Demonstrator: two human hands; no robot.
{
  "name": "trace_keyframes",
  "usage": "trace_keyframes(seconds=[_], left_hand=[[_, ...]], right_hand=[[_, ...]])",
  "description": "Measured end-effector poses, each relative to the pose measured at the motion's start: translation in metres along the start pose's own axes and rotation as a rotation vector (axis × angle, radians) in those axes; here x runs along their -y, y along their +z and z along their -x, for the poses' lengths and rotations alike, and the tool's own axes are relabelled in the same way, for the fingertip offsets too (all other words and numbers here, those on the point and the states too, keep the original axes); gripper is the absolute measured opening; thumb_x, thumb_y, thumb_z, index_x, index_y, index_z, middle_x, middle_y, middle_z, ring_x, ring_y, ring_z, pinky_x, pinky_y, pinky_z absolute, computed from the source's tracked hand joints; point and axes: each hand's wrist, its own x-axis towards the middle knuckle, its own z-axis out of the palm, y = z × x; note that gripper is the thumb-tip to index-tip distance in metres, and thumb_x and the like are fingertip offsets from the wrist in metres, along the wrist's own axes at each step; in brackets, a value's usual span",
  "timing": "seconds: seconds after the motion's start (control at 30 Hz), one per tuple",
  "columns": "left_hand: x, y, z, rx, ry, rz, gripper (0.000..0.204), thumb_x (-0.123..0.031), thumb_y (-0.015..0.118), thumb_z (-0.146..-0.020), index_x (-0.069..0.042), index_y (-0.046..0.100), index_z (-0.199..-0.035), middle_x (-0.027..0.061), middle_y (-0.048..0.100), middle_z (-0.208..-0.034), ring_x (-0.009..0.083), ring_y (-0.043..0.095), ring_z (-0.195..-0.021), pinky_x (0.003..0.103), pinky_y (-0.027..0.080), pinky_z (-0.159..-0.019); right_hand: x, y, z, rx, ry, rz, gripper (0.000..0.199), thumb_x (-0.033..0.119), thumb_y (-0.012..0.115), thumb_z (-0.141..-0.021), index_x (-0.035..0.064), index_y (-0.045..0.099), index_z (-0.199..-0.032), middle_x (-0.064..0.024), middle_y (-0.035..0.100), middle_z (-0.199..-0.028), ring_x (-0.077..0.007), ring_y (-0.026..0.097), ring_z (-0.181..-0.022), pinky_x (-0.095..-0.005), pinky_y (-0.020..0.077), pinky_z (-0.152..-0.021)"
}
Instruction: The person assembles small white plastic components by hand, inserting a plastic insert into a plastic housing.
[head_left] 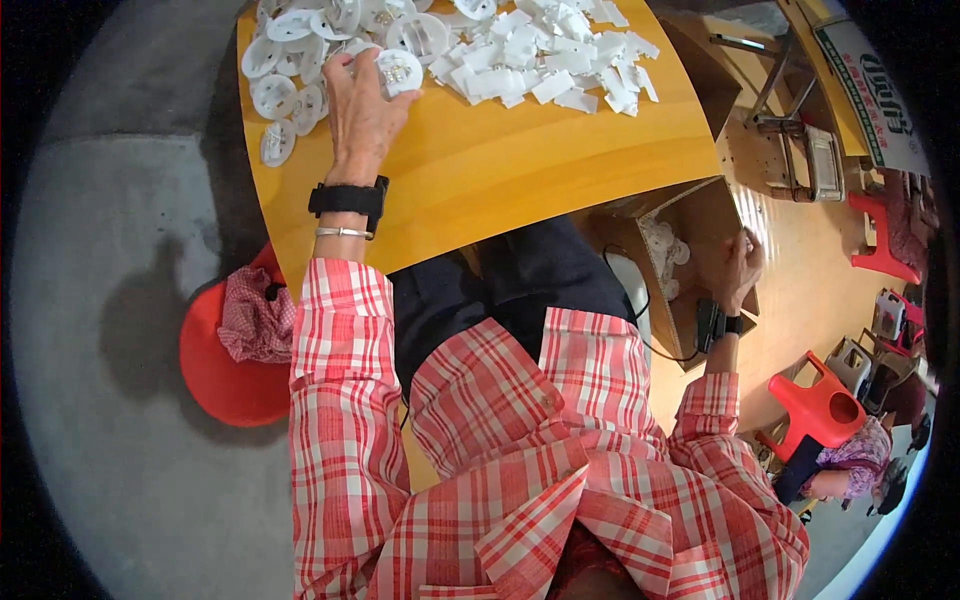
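Note:
My left hand (362, 115) is over the left part of the yellow table (480, 190). Its thumb and fingers close around a round white plastic piece (399, 72) with small details on its face. More round white plastic pieces (272, 97) lie heaped around the fingers. To their right spreads a pile of flat white rectangular pieces (550, 60). My right hand (738, 270) is low on the right, by the rim of an open cardboard box (705, 215). Its fingers are curled, and what they hold, if anything, is hidden. White round pieces (660, 245) lie inside the box.
A red stool (225, 350) with a checked cloth (258, 315) stands on the left. Another cardboard box (700, 75) sits beyond the table's right edge. Farther right are a red plastic stool (820, 400), metal-framed seats (822, 165) and another person (860, 460).

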Motion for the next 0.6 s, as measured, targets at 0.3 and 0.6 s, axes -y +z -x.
trace_keyframes(seconds=[0.3, 0.6], left_hand=[[-0.027, -0.028, 0.039, 0.251, -0.481, 1.210, 0.050, -0.029, 0.070, -0.078, -0.002, 0.051, -0.116, 0.0096, 0.057, -0.100, 0.0188, 0.055, -0.092, 0.028, 0.043, -0.076], [-0.034, -0.015, 0.091, 0.395, -0.645, 2.120, 0.056, -0.045, 0.041, -0.094, -0.006, 0.037, -0.134, 0.0256, 0.046, -0.127, 0.0252, 0.058, -0.096, 0.032, 0.047, -0.073]], right_hand=[[0.172, 0.092, 0.021, 0.184, -0.609, 0.029, 0.017, 0.009, 0.057, -0.087, 0.0082, 0.059, -0.104, -0.0045, 0.064, -0.080, -0.0113, 0.060, -0.069, -0.0256, 0.0475, -0.060], [0.219, 0.188, 0.026, 0.388, -1.171, 0.193, 0.013, 0.013, 0.060, -0.082, 0.0096, 0.062, -0.095, -0.0102, 0.061, -0.082, -0.0270, 0.059, -0.078, -0.0356, 0.0475, -0.069]])
